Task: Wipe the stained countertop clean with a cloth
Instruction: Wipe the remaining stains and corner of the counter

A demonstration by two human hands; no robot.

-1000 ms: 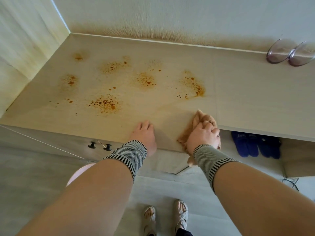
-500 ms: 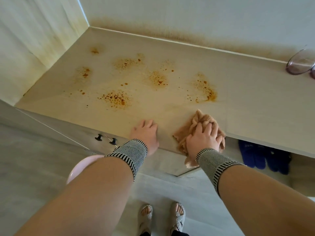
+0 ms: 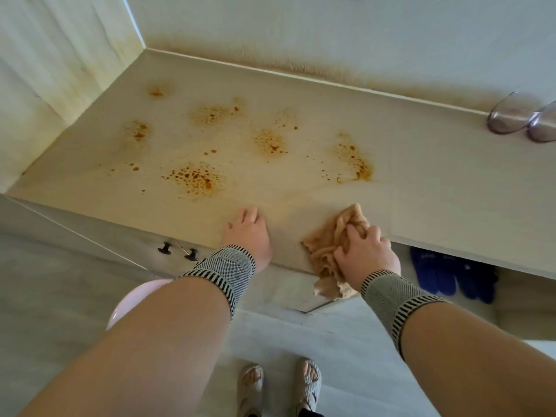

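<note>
The pale countertop [image 3: 436, 188] carries several orange-brown stain patches, the largest [image 3: 195, 179] near its middle and another [image 3: 355, 161] further right. A crumpled tan cloth [image 3: 328, 248] lies at the counter's front edge, part of it hanging over. My right hand [image 3: 365, 254] grips the cloth from above with curled fingers. My left hand [image 3: 249, 233] rests flat on the counter just left of the cloth, fingers straight.
Two clear glass bowls [image 3: 520, 117] stand at the back right by the wall. Walls close the counter at the left and the back. Black cabinet knobs [image 3: 177, 251] sit below the front edge, blue slippers [image 3: 451, 273] in the open shelf, a pink bowl [image 3: 129, 302] near my left forearm.
The view has shifted left and down. My right hand has loosened and spread the cloth slightly along the front edge. My left hand has stayed in place.
</note>
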